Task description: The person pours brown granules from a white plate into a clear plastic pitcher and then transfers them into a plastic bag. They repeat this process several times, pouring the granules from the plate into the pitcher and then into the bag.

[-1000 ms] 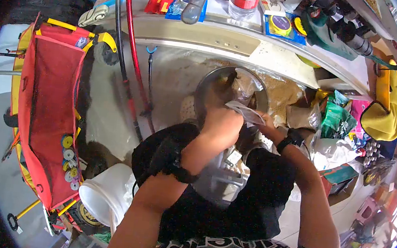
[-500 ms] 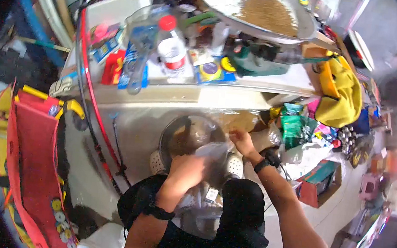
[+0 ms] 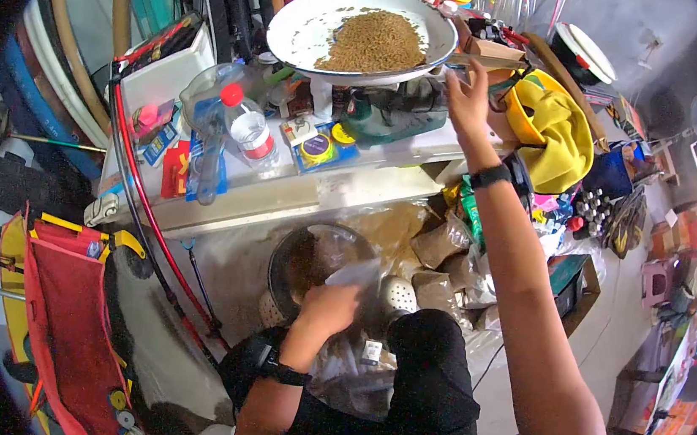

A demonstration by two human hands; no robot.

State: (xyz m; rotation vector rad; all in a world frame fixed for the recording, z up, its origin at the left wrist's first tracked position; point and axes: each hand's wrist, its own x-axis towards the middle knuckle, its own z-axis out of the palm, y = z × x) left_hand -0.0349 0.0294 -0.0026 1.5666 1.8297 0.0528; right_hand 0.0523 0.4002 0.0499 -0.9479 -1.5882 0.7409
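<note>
My left hand (image 3: 328,310) is closed on a clear plastic bag (image 3: 357,274), held over a round dark tub (image 3: 273,271) on the floor between my feet. Brown material shows inside the tub. Up at the table, my right hand (image 3: 469,107) has its fingers apart and nothing visible in them. Its fingertips are right by the edge of a wide white basin (image 3: 300,32). Brown granules (image 3: 380,41) lie heaped in that basin, which sits above a dark green object (image 3: 397,119).
The table (image 3: 292,190) also holds a red-capped bottle (image 3: 248,126) and yellow tape (image 3: 317,148). Filled bags (image 3: 441,244) lie on the floor to the right, below a yellow bag (image 3: 556,142). A red cart (image 3: 70,316) stands left, beside red and black poles (image 3: 143,187).
My right hand has risen from beside the tub to the basin's edge, its fingers now spread. My left hand stays over the tub with the plastic bag. The view has shifted.
</note>
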